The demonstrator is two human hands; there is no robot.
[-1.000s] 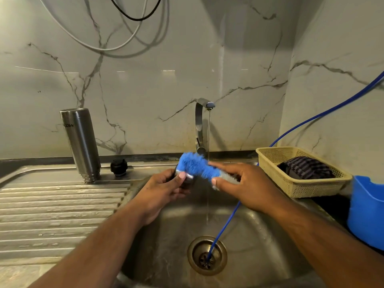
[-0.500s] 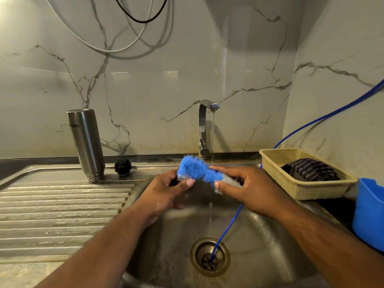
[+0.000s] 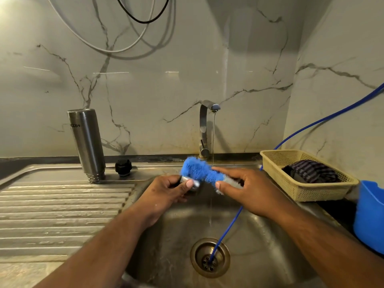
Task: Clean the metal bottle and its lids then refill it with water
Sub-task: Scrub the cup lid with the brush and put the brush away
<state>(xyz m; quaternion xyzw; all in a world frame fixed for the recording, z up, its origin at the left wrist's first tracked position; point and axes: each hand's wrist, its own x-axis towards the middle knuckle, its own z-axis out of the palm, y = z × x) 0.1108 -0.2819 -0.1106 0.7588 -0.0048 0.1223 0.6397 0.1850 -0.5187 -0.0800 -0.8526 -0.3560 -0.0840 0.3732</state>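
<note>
Since half a second ago my blue brush (image 3: 199, 173) has slid a little, baring the steel cap (image 3: 192, 183). My left hand (image 3: 166, 192) grips that cap over the sink (image 3: 259, 235) and my right hand (image 3: 249, 192) pinches the brush, so I'm mid-scrub. The metal bottle (image 3: 88, 142) stands inverted on the drainboard, with the black stopper (image 3: 123, 167) just beside it. Next, I reckon, the cap needs rinsing under the tap (image 3: 204, 129).

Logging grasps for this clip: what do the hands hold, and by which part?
The left hand grips the metal lid by its side; the right hand pinches the blue brush just below its blue head.
</note>
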